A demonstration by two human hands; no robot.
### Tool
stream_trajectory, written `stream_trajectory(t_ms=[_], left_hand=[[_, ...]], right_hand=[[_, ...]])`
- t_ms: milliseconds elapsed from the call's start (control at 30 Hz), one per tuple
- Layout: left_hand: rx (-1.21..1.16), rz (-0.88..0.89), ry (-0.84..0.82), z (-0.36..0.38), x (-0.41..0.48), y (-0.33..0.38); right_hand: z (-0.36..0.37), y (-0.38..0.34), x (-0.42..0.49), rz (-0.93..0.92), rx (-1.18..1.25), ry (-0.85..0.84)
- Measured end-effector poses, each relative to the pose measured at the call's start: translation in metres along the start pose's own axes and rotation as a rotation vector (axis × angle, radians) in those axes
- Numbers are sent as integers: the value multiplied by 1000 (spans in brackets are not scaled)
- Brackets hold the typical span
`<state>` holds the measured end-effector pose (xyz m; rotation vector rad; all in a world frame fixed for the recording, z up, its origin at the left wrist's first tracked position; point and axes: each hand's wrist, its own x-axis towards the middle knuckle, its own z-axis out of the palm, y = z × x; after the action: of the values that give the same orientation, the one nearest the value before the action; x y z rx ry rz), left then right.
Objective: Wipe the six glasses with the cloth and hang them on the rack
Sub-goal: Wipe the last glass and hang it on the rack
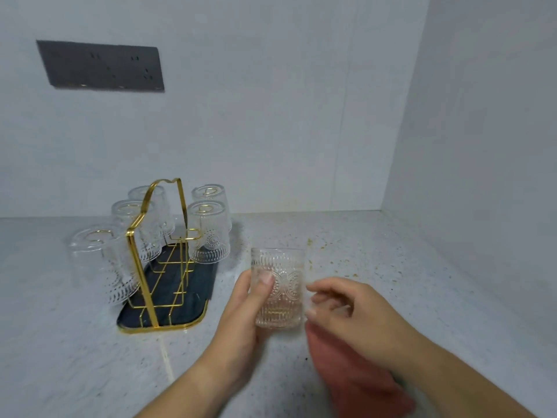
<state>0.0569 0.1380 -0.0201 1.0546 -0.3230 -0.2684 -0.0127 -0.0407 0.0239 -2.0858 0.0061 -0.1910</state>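
An embossed clear glass [278, 286] stands upright in my left hand [247, 309], which grips its left side just above the counter. My right hand [346, 312] hovers at the glass's right side with fingers spread, and the pink cloth [355, 375] lies under that hand and wrist; whether the hand holds it I cannot tell. To the left stands the gold wire rack [156, 254] on a dark tray. Several glasses hang upside down on its pegs, the nearest [99, 260] at front left and another [211, 230] at right.
The speckled white counter [391, 282] runs back to a wall corner at the right. A dark socket panel [102, 66] sits on the back wall. Small brownish stains [316, 242] mark the counter behind the held glass.
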Motion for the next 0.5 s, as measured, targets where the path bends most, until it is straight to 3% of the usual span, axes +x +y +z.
stream_trajectory(t_ms=[200, 367, 500], left_hand=[[-19, 44, 42, -7, -16, -7], [-76, -8, -5, -10, -24, -8], [-17, -33, -18, -10, -26, -8]], right_hand=[[-9, 21, -31, -133, -604, -164], [-13, 35, -47, -55, -759, -334], [-3, 49, -47, -81, -861, -348]])
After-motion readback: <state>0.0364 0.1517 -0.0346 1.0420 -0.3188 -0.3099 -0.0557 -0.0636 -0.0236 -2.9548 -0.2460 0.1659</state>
